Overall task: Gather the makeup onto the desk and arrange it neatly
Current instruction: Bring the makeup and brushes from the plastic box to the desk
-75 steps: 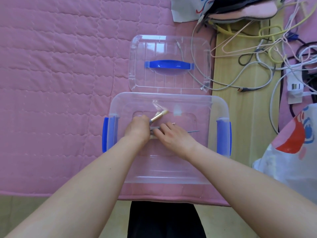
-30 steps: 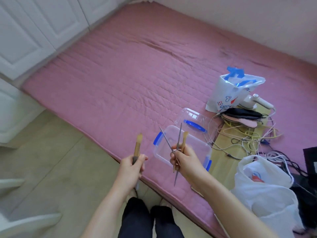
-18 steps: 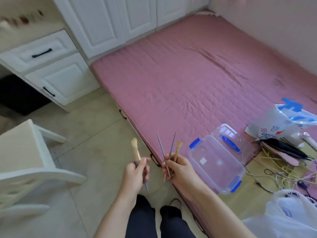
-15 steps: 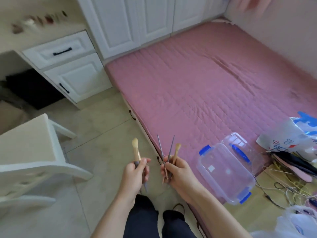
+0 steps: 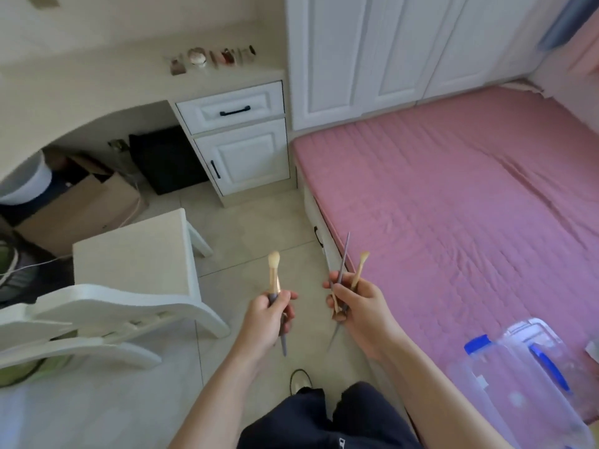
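1. Head view: we are gripping one makeup brush (image 5: 274,276) in our left hand (image 5: 267,315), fingers curled round its handle, with the pale bristle tip pointing up and the grey handle end sticking out below the fist.
2. We are clutching a bundle of slim tools (image 5: 345,276) in our right hand (image 5: 356,302): a small brush with a tan tip and at least one thin grey stick, fanned upward. How many pieces are in the bundle is hard to tell.
3. We are holding both hands apart, above the tiled floor (image 5: 256,228), between the white chair (image 5: 129,273) and the pink bed (image 5: 460,209).
4. We are seeing a row of small makeup items (image 5: 212,58) lying near the right edge of the bench (image 5: 97,69), beside the white wardrobe (image 5: 389,50); they are blurred.
5. We are seeing the clear box (image 5: 518,380) with blue clips sitting on the bed's near edge, well apart from the bench.
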The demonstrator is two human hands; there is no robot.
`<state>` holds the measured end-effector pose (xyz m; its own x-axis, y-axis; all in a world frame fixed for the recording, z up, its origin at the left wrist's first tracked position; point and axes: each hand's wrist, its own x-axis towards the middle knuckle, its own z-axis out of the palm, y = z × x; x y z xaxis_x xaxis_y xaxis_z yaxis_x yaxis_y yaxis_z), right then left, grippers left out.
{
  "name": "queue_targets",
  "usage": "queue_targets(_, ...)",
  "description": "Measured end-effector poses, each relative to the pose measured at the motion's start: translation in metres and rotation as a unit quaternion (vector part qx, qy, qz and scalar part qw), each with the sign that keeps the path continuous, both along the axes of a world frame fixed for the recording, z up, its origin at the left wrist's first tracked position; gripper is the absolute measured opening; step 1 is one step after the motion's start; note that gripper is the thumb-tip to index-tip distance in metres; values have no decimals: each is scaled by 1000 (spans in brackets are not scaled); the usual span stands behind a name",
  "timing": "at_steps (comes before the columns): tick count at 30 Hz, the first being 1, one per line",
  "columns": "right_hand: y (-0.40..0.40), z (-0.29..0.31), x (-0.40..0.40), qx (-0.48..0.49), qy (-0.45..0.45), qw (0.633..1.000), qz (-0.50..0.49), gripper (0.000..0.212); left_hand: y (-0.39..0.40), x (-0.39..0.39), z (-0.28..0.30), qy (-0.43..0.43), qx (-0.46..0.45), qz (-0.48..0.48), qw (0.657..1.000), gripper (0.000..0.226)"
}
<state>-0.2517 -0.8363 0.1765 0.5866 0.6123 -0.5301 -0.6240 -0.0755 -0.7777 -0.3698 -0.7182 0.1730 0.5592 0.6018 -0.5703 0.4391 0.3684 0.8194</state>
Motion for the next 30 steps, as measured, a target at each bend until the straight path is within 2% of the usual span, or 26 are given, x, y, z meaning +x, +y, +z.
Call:
queue_targets(7,70,10,12,13,11,999,50,26,57,6,2,-17,-33,47,998,23)
queue_targets(14,140,9,52,17,7,996,86,39,119,51,5,-29,-36,83,996,23)
queue_targets(20,212,6,120,15,1,990,141,60,187,123,12,-32,-23,100,994,22)
queue_targets(26,291,15,200,12,-63,978,197,80,259,194,23,-38,-9,118,992,23)
queue_targets(30,341,16,241,13,-71,977,201,73,305,225,22,-37,-20,136,990,22)
